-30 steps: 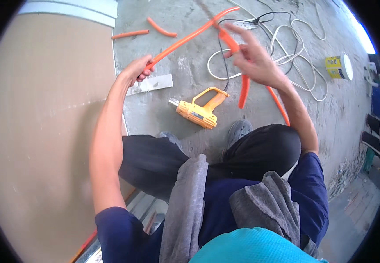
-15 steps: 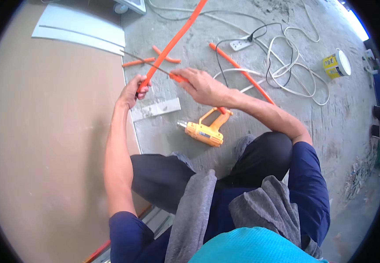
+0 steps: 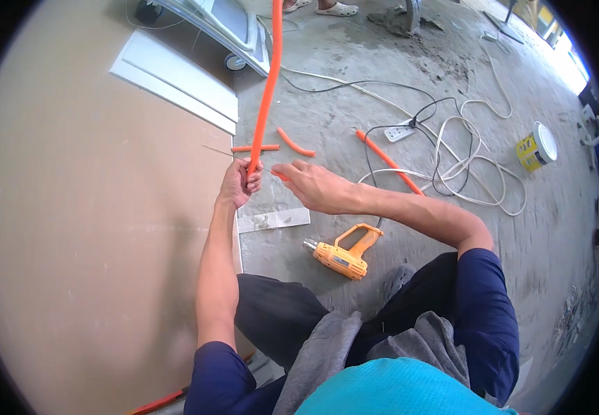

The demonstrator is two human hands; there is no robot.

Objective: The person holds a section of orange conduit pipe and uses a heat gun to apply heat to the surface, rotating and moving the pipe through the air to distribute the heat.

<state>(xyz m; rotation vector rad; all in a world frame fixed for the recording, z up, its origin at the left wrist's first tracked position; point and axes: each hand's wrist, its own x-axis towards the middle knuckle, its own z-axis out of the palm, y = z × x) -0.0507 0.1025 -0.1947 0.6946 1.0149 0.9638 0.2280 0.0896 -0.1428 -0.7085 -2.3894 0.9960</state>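
My left hand [image 3: 241,184] is closed around the lower end of a long orange pipe [image 3: 266,97], which slants up past the top of the picture. My right hand [image 3: 316,188] grips the orange handle [image 3: 281,176] of a tool with a long thin blade [image 3: 218,150]. That blade crosses the pipe just at my left fingers; whether it touches the pipe I cannot tell. A yellow heat gun [image 3: 341,259] lies on the floor below my hands. Short orange pipe pieces [image 3: 256,148] lie just beyond my left hand.
Another orange pipe [image 3: 389,161] lies near a white power strip [image 3: 401,131] and tangled cables [image 3: 462,166]. A yellow-and-white bucket [image 3: 536,148] stands at right. A tan board [image 3: 106,207] fills the left, with white panels [image 3: 175,79] and a wheeled frame [image 3: 234,34] beyond. Another person's feet [image 3: 334,8] show at top.
The view has shifted, so the floor objects sit lower and more to the right. The pipe stands more upright, and my right hand has come closer to my left.
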